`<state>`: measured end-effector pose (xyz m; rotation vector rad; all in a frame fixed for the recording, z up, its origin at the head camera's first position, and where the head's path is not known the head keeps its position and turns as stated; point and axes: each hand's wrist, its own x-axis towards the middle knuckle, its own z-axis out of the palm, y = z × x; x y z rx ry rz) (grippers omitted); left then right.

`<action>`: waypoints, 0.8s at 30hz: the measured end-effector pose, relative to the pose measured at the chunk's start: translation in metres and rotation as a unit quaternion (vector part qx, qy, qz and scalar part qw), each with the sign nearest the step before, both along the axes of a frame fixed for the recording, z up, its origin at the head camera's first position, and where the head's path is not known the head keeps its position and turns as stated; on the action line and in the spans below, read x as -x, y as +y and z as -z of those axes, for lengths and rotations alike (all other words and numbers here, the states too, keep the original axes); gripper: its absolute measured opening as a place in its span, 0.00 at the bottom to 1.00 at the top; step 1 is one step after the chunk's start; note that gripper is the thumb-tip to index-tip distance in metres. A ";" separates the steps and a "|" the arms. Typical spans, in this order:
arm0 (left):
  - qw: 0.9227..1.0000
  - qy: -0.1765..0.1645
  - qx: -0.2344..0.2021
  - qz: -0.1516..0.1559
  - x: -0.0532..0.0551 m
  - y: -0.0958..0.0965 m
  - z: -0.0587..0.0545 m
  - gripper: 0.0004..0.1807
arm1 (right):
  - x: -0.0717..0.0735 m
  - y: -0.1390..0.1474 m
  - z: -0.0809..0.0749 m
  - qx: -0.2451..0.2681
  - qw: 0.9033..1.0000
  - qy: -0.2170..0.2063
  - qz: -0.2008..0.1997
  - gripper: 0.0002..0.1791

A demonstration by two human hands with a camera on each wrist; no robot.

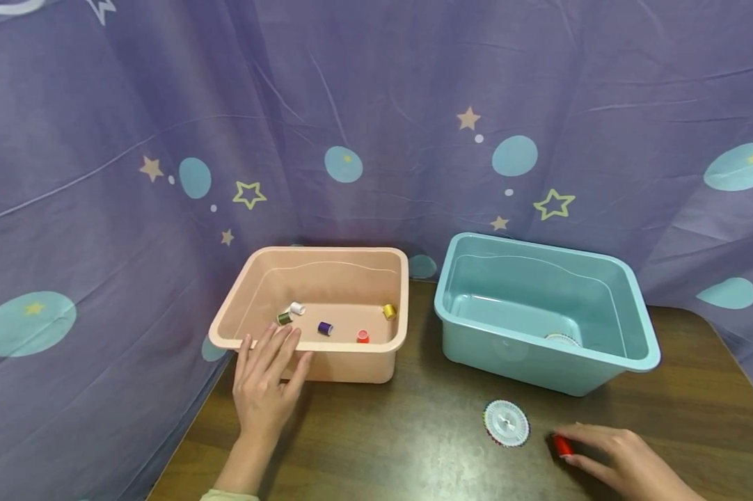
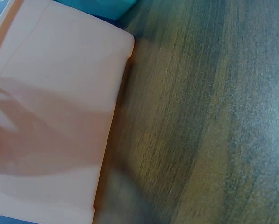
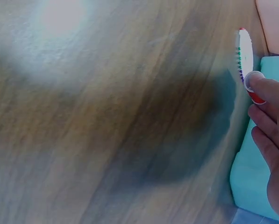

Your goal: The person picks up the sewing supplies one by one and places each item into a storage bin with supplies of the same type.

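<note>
A red spool of thread (image 1: pixel 563 446) is pinched between the thumb and fingers of my right hand (image 1: pixel 623 459), low over the table at the front right. Just left of it lies a round white pin wheel (image 1: pixel 506 423) with coloured pin heads round its edge. My left hand (image 1: pixel 265 390) rests on the front rim of the pink bin (image 1: pixel 351 365), its fingers fairly straight. Inside that bin lie several spools: a white one (image 1: pixel 298 308), a green one (image 1: pixel 284 318), a dark blue one (image 1: pixel 325 328), a yellow one (image 1: pixel 389 312) and a red one (image 1: pixel 363 337).
To the right of the pink bin stands a blue bin (image 1: pixel 508 351), with another pin wheel (image 1: pixel 563 339) partly hidden behind its front wall. Both bins sit on a brown wooden table (image 1: pixel 408 445). A purple curtain (image 1: pixel 401 83) with stars hangs behind.
</note>
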<state>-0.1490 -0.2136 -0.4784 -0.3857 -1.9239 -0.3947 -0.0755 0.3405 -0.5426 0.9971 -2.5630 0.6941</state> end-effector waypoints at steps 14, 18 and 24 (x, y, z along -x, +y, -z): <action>1.000 0.001 0.001 -0.002 0.000 0.000 0.000 0.24 | 0.009 -0.024 -0.026 0.011 1.000 0.012 -0.009 0.34; 1.000 0.002 -0.002 -0.002 0.000 0.000 0.001 0.24 | 0.014 -0.033 -0.034 0.015 0.999 0.041 -0.016 0.36; 1.000 0.003 0.000 0.000 0.000 0.000 0.002 0.24 | 0.021 -0.047 -0.044 0.026 0.998 0.046 -0.024 0.36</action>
